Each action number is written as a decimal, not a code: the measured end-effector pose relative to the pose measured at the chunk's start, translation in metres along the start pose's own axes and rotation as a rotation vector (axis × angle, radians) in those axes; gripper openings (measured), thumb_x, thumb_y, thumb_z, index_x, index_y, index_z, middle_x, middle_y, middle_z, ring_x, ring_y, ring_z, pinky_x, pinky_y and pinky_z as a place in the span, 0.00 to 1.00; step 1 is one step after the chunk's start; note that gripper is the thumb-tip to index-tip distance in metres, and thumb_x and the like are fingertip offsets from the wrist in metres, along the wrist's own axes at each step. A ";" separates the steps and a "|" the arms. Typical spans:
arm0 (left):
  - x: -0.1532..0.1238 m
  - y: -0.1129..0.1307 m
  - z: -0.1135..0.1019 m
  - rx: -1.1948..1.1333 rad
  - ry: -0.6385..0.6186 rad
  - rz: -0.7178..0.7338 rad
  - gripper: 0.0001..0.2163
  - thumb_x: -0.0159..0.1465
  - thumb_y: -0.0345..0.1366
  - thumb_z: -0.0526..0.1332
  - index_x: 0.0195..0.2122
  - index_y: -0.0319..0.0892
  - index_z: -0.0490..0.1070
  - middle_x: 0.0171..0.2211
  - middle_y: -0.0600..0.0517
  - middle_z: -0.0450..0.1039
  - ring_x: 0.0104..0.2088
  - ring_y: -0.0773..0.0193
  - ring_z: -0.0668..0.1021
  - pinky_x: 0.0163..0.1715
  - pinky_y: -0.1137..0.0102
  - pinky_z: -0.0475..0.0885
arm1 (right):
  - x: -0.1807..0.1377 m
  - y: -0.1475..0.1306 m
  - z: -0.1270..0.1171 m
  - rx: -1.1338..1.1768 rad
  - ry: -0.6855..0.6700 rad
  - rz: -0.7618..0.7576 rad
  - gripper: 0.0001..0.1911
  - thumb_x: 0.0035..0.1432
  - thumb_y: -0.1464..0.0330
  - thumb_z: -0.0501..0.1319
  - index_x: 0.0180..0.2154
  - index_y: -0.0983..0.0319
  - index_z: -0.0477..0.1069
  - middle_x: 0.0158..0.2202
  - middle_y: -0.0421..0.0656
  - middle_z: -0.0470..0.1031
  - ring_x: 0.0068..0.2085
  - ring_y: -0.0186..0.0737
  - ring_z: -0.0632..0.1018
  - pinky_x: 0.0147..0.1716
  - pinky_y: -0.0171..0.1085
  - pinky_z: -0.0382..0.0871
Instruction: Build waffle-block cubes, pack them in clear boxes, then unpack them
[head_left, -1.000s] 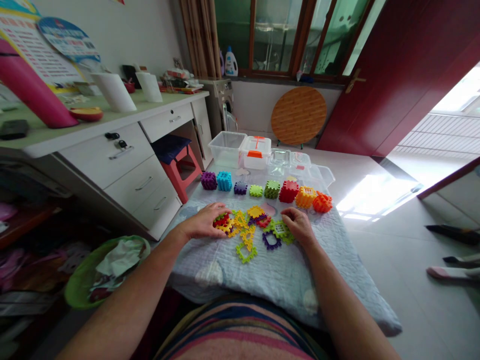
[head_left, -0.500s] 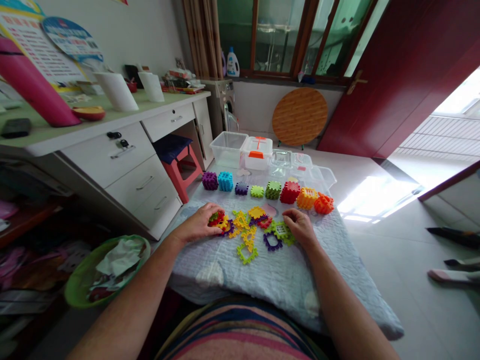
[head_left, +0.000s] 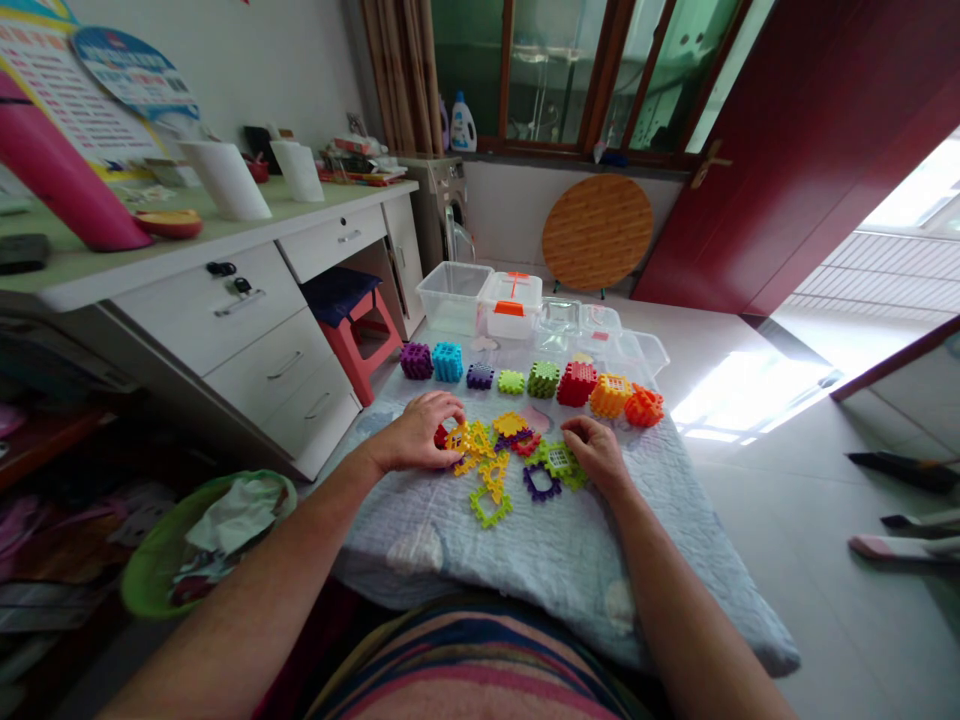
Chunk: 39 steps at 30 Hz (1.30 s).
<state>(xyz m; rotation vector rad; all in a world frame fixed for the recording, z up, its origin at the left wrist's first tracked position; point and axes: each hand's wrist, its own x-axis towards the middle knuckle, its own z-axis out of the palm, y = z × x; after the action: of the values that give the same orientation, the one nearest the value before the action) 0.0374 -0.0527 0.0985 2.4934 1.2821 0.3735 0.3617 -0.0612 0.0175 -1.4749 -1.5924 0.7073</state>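
My left hand (head_left: 424, 430) curls over the left side of a loose pile of toothed plastic building pieces, its thumb and fingers around red and yellow pieces (head_left: 453, 437); the palm hides part of them. My right hand (head_left: 598, 452) rests beside light green building pieces (head_left: 559, 458), fingers bent and pressed together; what lies under them is hidden. Between the hands are yellow pieces (head_left: 494, 476), a red piece (head_left: 527, 444) and a dark purple frame piece (head_left: 541, 482). A green frame piece (head_left: 490, 508) lies closest to me.
Behind the pile stands a row of stacked blocks, from purple (head_left: 416, 361) to red (head_left: 577, 384) and orange (head_left: 644, 405). Clear plastic boxes (head_left: 452, 297) and a box with an orange latch (head_left: 510, 308) line the cloth-covered table's (head_left: 525, 570) far edge. A green basket (head_left: 135, 570) stands left.
My left hand has moved right, closer to the yellow pieces, with the red and yellow pieces at its fingers. My right hand stays by the green pieces. The view has shifted slightly.
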 end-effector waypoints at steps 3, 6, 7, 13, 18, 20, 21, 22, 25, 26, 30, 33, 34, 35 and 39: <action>0.010 0.011 0.003 -0.092 0.014 0.026 0.18 0.52 0.39 0.66 0.43 0.42 0.71 0.45 0.47 0.75 0.48 0.54 0.76 0.54 0.63 0.66 | 0.000 -0.001 0.000 -0.006 0.008 -0.009 0.12 0.50 0.62 0.57 0.31 0.62 0.75 0.24 0.40 0.73 0.25 0.35 0.69 0.27 0.34 0.63; 0.023 0.021 0.007 -0.146 0.011 0.056 0.19 0.53 0.37 0.65 0.46 0.41 0.70 0.44 0.48 0.76 0.45 0.57 0.77 0.50 0.66 0.68 | 0.000 -0.002 -0.001 -0.007 0.014 -0.008 0.12 0.50 0.62 0.57 0.30 0.62 0.75 0.24 0.41 0.74 0.25 0.36 0.70 0.27 0.34 0.63; 0.027 0.023 0.009 -0.139 0.002 0.070 0.19 0.53 0.37 0.65 0.47 0.40 0.71 0.45 0.48 0.76 0.46 0.57 0.77 0.51 0.65 0.68 | 0.000 -0.003 -0.001 -0.005 0.013 -0.008 0.12 0.50 0.62 0.57 0.30 0.62 0.75 0.24 0.41 0.74 0.25 0.36 0.70 0.27 0.34 0.63; 0.051 0.032 0.020 -0.005 -0.132 0.129 0.21 0.55 0.42 0.65 0.49 0.40 0.72 0.51 0.43 0.74 0.52 0.51 0.74 0.55 0.61 0.65 | 0.000 -0.002 0.000 0.006 0.005 -0.001 0.12 0.50 0.62 0.57 0.31 0.63 0.75 0.23 0.40 0.72 0.25 0.35 0.69 0.27 0.34 0.63; 0.082 0.029 0.035 0.066 -0.166 0.125 0.19 0.57 0.35 0.63 0.50 0.40 0.71 0.52 0.42 0.73 0.54 0.52 0.73 0.57 0.62 0.64 | 0.000 -0.001 0.000 0.014 0.011 -0.010 0.11 0.50 0.62 0.57 0.30 0.62 0.74 0.23 0.39 0.72 0.25 0.35 0.69 0.27 0.34 0.63; 0.094 0.026 0.039 0.080 -0.257 0.138 0.21 0.54 0.32 0.63 0.51 0.41 0.71 0.52 0.43 0.74 0.53 0.53 0.74 0.56 0.65 0.65 | 0.000 -0.002 0.000 0.017 0.014 -0.010 0.11 0.49 0.63 0.57 0.29 0.62 0.74 0.22 0.39 0.72 0.24 0.35 0.69 0.26 0.34 0.62; 0.099 0.025 0.041 0.086 -0.288 0.141 0.23 0.53 0.32 0.64 0.52 0.41 0.71 0.52 0.44 0.74 0.53 0.53 0.74 0.55 0.65 0.65 | 0.000 -0.002 0.000 0.018 0.016 -0.010 0.11 0.49 0.63 0.57 0.29 0.62 0.74 0.22 0.39 0.72 0.24 0.35 0.69 0.26 0.34 0.62; 0.103 0.024 0.041 0.092 -0.301 0.142 0.24 0.52 0.33 0.65 0.52 0.41 0.70 0.53 0.44 0.74 0.53 0.53 0.74 0.54 0.66 0.65 | 0.000 -0.003 0.000 0.019 0.017 -0.010 0.11 0.50 0.63 0.57 0.29 0.62 0.74 0.22 0.39 0.71 0.24 0.35 0.69 0.26 0.34 0.62; 0.109 0.023 0.041 0.086 -0.281 0.130 0.24 0.52 0.35 0.65 0.52 0.40 0.71 0.52 0.43 0.75 0.51 0.52 0.76 0.51 0.67 0.67 | 0.000 -0.003 0.000 0.027 0.019 -0.005 0.11 0.49 0.63 0.57 0.29 0.62 0.74 0.22 0.39 0.72 0.24 0.35 0.69 0.26 0.34 0.62; 0.110 0.023 0.041 0.069 -0.268 0.126 0.21 0.54 0.36 0.64 0.50 0.40 0.72 0.50 0.43 0.76 0.50 0.53 0.76 0.50 0.67 0.68 | 0.001 -0.003 0.000 0.031 0.017 -0.004 0.11 0.49 0.63 0.57 0.30 0.62 0.74 0.22 0.39 0.72 0.24 0.35 0.69 0.26 0.34 0.62; 0.107 0.024 0.039 -0.039 -0.139 0.083 0.10 0.63 0.37 0.56 0.40 0.42 0.75 0.39 0.48 0.80 0.40 0.58 0.79 0.41 0.70 0.70 | 0.001 -0.003 0.000 0.030 0.009 -0.004 0.10 0.49 0.64 0.57 0.29 0.62 0.74 0.23 0.39 0.72 0.24 0.34 0.69 0.26 0.34 0.63; 0.104 0.024 0.033 -0.084 -0.041 0.042 0.11 0.65 0.36 0.51 0.36 0.42 0.73 0.32 0.50 0.78 0.33 0.61 0.77 0.37 0.70 0.69 | 0.001 -0.003 0.000 0.024 0.012 -0.009 0.11 0.50 0.64 0.57 0.30 0.62 0.74 0.22 0.39 0.72 0.24 0.35 0.69 0.26 0.34 0.62; 0.103 0.024 0.031 -0.095 -0.029 0.039 0.11 0.65 0.36 0.51 0.36 0.42 0.72 0.31 0.50 0.77 0.32 0.61 0.76 0.36 0.69 0.69 | 0.001 -0.003 0.000 0.025 0.011 -0.011 0.11 0.50 0.63 0.57 0.30 0.62 0.74 0.22 0.39 0.71 0.24 0.35 0.69 0.26 0.34 0.62; 0.103 0.023 0.030 -0.106 -0.032 0.042 0.10 0.65 0.36 0.51 0.37 0.41 0.72 0.31 0.50 0.76 0.32 0.61 0.76 0.36 0.69 0.69 | 0.001 -0.004 -0.001 0.026 0.009 -0.013 0.11 0.49 0.63 0.57 0.30 0.62 0.74 0.22 0.39 0.71 0.24 0.35 0.69 0.26 0.34 0.62; 0.107 0.020 0.029 -0.105 -0.156 0.059 0.10 0.63 0.33 0.53 0.40 0.41 0.73 0.34 0.50 0.78 0.35 0.60 0.77 0.39 0.69 0.70 | 0.001 -0.005 -0.001 0.021 0.009 -0.015 0.11 0.49 0.63 0.57 0.29 0.62 0.74 0.22 0.39 0.72 0.24 0.35 0.69 0.26 0.34 0.63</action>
<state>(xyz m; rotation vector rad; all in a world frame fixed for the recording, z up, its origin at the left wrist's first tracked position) 0.1229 0.0195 0.0889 2.4237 1.1021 0.2471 0.3599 -0.0611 0.0223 -1.4478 -1.5829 0.7055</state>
